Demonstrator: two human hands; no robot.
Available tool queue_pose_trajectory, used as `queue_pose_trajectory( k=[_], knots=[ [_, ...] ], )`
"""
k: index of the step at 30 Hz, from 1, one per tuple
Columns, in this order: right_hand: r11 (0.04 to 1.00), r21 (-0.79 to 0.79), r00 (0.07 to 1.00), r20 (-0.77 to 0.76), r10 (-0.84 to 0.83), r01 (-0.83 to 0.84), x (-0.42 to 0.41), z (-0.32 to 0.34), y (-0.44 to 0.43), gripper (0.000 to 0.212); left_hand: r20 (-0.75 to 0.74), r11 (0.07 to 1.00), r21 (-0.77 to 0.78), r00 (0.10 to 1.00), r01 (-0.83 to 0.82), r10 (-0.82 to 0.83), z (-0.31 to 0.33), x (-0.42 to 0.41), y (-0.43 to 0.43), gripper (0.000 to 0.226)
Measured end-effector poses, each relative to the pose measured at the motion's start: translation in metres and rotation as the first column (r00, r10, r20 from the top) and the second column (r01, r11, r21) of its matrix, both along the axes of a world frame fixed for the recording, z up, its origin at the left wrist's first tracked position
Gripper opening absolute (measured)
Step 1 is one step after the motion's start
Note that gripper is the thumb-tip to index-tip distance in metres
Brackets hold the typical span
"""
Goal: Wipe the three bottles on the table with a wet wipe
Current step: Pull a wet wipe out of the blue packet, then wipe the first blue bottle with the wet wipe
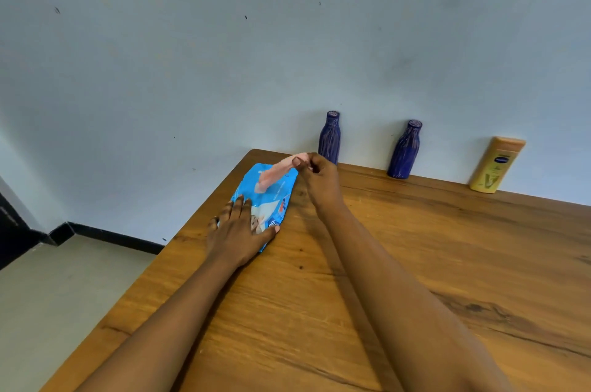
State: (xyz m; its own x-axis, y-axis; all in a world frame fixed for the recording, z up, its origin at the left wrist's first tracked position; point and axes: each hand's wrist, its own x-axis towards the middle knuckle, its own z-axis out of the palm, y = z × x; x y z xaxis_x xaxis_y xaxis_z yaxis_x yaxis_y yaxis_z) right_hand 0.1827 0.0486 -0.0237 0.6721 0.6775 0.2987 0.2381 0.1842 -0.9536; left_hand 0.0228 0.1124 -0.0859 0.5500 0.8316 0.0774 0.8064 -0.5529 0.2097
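While the left hand [238, 228] lies flat and spread on the near end of the blue pack [265, 199], pinning it to the surface [415, 263] and gripping nothing, the right hand [319, 180] at about 1 o'clock from it pinches the pink flap [278, 174] between thumb and fingertips, the other fingers curled in. That flap is lifted off the pack's top, its lower end seemingly stuck to the pack. No wipe shows yet, so my guess is the pack is only being opened.

Further right, along the wall at the surface's far edge, stand three bottles: a blue bottle [330, 139] just behind the right hand, a second blue bottle [404, 150] at 2 o'clock, and a yellow bottle [495, 166] at 3 o'clock, well apart from the hands. None is being touched.

Risks from here: a hard tug could tear the flap off or drag the pack toward the left edge, which is close. The right hand's knuckles sit near the first blue bottle, so a jerk backward might topple it.
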Motion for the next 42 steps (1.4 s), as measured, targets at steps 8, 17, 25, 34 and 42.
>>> queue_pose_trajectory(
  k=[8, 17, 25, 34, 42],
  knots=[
    [0.995, 0.098, 0.969, -0.246, 0.013, 0.012, 0.005, 0.03, -0.074, 0.016, 0.015, 1.0, -0.017, 1.0, -0.005, 0.005, 0.007, -0.003, -0.006, 0.099],
    [0.991, -0.126, 0.922, -0.386, -0.009, -0.043, -0.005, 0.017, -0.165, 0.018, 0.684, 0.866, -0.354, 0.729, 0.353, -0.017, 0.063, 0.011, -0.133, 0.041],
    [1.0, 0.012, 0.796, -0.606, -0.002, 0.012, -0.005, 0.009, -0.204, 0.007, 0.641, 0.601, -0.662, 0.754, 0.449, 0.143, 0.057, 0.036, -0.168, 0.017],
    [0.944, -0.329, 0.908, 0.399, 0.13, 0.01, 0.01, -0.026, -0.229, 0.011, 0.523, 0.454, -0.835, 0.707, 0.312, 0.476, 0.047, 0.071, -0.164, 0.016],
    [0.972, -0.225, 0.996, -0.051, -0.076, 0.062, 0.016, -0.024, -0.209, 0.032, 0.564, 0.368, -0.823, 0.697, 0.433, 0.442, 0.053, 0.079, -0.167, 0.014]
  ],
)
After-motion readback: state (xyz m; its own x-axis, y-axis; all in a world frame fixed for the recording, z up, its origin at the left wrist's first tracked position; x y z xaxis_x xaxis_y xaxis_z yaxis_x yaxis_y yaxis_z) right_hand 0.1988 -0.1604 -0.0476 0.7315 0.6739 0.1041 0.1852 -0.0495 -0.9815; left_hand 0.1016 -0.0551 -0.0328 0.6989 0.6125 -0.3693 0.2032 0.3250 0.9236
